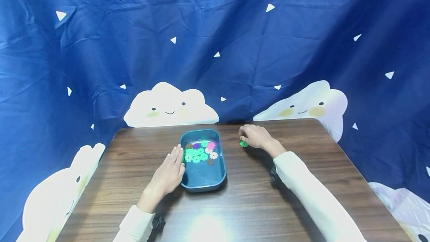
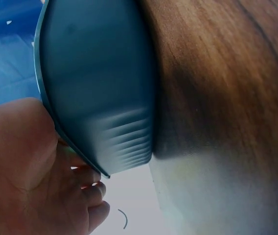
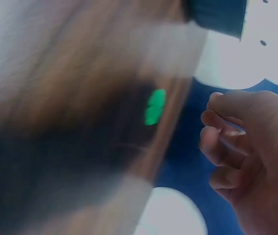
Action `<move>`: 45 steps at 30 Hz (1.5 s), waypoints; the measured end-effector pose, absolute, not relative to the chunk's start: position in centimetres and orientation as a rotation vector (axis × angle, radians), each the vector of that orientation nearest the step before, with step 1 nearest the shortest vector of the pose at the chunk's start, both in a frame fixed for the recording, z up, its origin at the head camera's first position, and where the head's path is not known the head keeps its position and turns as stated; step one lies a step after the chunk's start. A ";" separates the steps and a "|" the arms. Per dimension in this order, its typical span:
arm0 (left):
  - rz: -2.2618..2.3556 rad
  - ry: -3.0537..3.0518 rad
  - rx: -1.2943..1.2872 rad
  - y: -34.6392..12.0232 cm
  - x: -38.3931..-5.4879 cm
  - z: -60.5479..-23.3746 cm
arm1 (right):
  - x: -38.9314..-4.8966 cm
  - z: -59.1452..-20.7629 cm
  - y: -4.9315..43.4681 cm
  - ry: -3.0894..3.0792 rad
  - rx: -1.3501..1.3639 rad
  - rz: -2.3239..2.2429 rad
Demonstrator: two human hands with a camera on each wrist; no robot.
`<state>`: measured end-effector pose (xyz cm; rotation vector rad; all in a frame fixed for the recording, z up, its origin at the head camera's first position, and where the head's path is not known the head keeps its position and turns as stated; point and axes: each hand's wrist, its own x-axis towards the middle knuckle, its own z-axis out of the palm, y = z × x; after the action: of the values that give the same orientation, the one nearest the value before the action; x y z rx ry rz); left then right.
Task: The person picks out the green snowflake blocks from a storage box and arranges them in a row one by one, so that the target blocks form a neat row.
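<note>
A teal rectangular bin (image 1: 203, 188) stands on the table with green, white, pink, purple and brown flower-shaped plastic pieces (image 1: 196, 153) lying in its far half. At the bin's left rim my left hand (image 1: 169, 171) rests with fingers extended; the left wrist view shows the palm beside the bin's ribbed outer wall (image 2: 100, 88). To the right of the bin, one green flower-shaped piece (image 1: 243, 143) lies on the table. Just over it is my right hand (image 1: 255, 136). The right wrist view shows its fingers (image 3: 217, 147) loosely bent, apart from the green piece (image 3: 155, 106), with nothing visible between them.
The brown wood-grain table (image 1: 255, 204) ends at a far edge just beyond the bin and my right hand. Behind it hangs a blue curtain (image 1: 235, 21) with white triangles and smiling clouds. Dark bands (image 1: 158, 222) show at both wrists.
</note>
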<state>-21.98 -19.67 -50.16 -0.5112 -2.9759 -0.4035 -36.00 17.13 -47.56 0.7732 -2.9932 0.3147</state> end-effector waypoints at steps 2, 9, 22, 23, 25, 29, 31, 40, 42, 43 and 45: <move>-0.403 -2.977 -0.511 -19.7 -21.9 -50.2 | -36.0 -46.8 16.4 -2.967 0.798 0.293; -0.400 -2.979 -0.502 -19.7 -21.8 -50.3 | -35.9 -43.9 13.2 -2.889 0.898 0.236; -0.409 -2.983 -0.493 -19.8 -22.0 -50.2 | -35.5 -41.0 6.2 -2.851 1.104 0.116; -0.415 -2.981 -0.493 -19.7 -22.0 -50.2 | -35.5 -40.9 5.7 -2.851 1.114 0.102; -0.424 -2.982 -0.495 -19.7 -22.0 -50.2 | -35.5 -40.9 4.7 -2.845 1.134 0.078; -0.425 -2.973 -0.505 -19.7 -22.1 -50.2 | -35.6 -41.3 3.1 -2.844 1.168 0.063; -0.419 -2.975 -0.506 -19.6 -22.1 -50.2 | -35.7 -41.5 2.4 -2.837 1.185 0.066; -0.399 -2.981 -0.512 -19.7 -22.2 -50.0 | -36.3 -42.5 0.0 -2.900 1.183 0.064; -0.396 -2.983 -0.514 -19.7 -22.2 -50.0 | -36.5 -42.9 -0.4 -2.912 1.174 0.078; -0.395 -2.983 -0.516 -19.7 -22.1 -49.9 | -36.6 -43.1 -0.7 -2.922 1.170 0.078; -0.390 -2.989 -0.520 -19.8 -22.1 -49.9 | -36.8 -43.6 -1.1 -2.957 1.153 0.077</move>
<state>-22.15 -19.79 -49.88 -0.5200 -2.9887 -0.3896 -36.79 -1.10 -43.55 1.1526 -2.9572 0.0775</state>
